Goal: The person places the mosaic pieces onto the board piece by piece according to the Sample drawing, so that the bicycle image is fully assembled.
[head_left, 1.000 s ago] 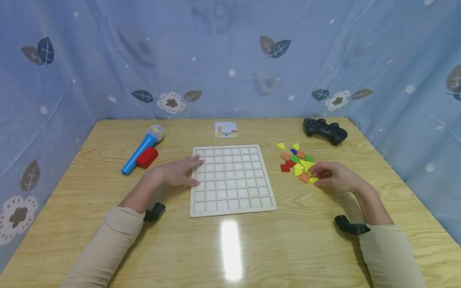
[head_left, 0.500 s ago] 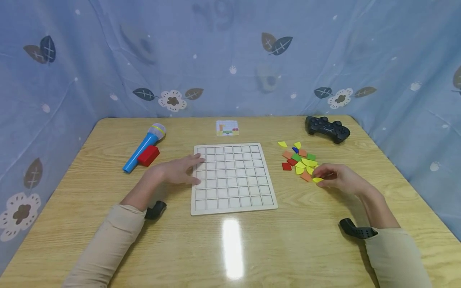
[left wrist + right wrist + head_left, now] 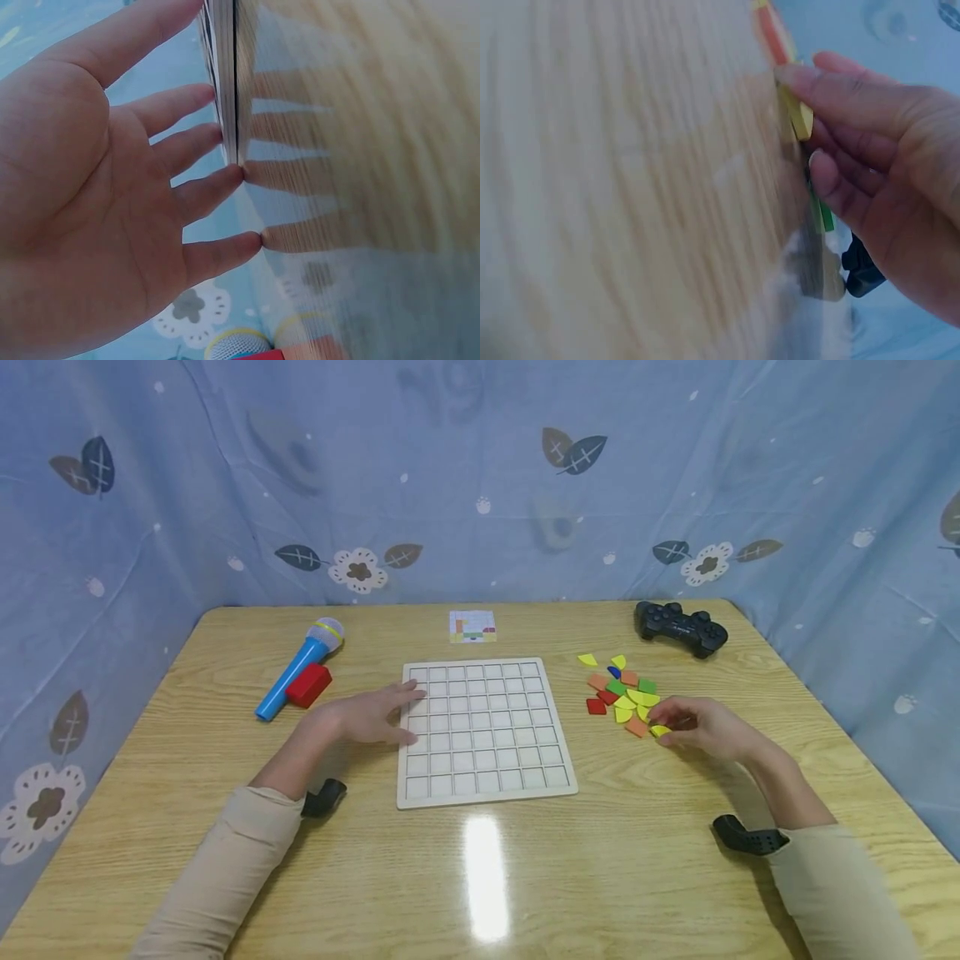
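Note:
A pale wooden grid board lies mid-table. My left hand is at its left side, fingers spread, with thumb and some fingertips touching the board's edge; in the left wrist view the left hand has straight fingers. To the board's right lies a loose pile of small tiles: yellow, orange, green, red and blue. At the pile's near right edge my right hand pinches a yellow curved-edged tile, slightly tilted. The right wrist view shows the thumb on this yellow tile.
A blue toy microphone and a red block lie left of the board. Behind the board is a small printed pattern card. A black game controller sits at the back right. Blue curtains surround the table.
The right hand has shifted slightly right with the yellow tile, drawing it away from the pile, and the tile now tilts. The left hand has stayed at the board's edge.

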Tool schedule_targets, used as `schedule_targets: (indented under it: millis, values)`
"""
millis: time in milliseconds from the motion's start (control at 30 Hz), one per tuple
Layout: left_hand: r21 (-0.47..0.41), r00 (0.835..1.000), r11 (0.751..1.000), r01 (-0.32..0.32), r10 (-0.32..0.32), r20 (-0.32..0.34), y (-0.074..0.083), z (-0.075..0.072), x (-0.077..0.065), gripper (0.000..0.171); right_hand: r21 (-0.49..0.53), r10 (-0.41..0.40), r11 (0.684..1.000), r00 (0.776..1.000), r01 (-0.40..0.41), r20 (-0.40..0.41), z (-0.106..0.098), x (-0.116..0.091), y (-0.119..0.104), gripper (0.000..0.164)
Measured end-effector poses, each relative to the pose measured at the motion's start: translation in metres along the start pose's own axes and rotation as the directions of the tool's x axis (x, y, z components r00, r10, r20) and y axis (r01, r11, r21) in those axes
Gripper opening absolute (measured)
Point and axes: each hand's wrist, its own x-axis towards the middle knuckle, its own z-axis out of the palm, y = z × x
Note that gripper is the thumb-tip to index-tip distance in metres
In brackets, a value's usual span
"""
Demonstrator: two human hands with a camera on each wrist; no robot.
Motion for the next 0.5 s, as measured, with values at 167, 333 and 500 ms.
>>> schedule_targets:
  millis: [167, 333, 500]
  values:
    - [0.003, 1.0, 1.0, 0.002, -0.002, 0.003, -0.001, -0.001, -0.001, 0.081, 0.022, 0.033, 0.999, 0.999, -0.033, 0.024, -0.003, 0.004, 0.001, 0.02]
    - [0.014, 1.0, 1.0, 0.02, -0.02, 0.008, -0.001, -0.002, -0.001, 0.082, -0.004, 0.141, 0.99, 0.99, -0.141, -0.001, -0.007, 0.008, -0.001, 0.018]
    - [0.061, 1.0, 0.998, 0.011, -0.012, 0.017, 0.0, -0.001, 0.0, 0.086, 0.003, 0.208, 0.978, 0.977, -0.209, -0.053, -0.011, 0.014, -0.009, 0.026]
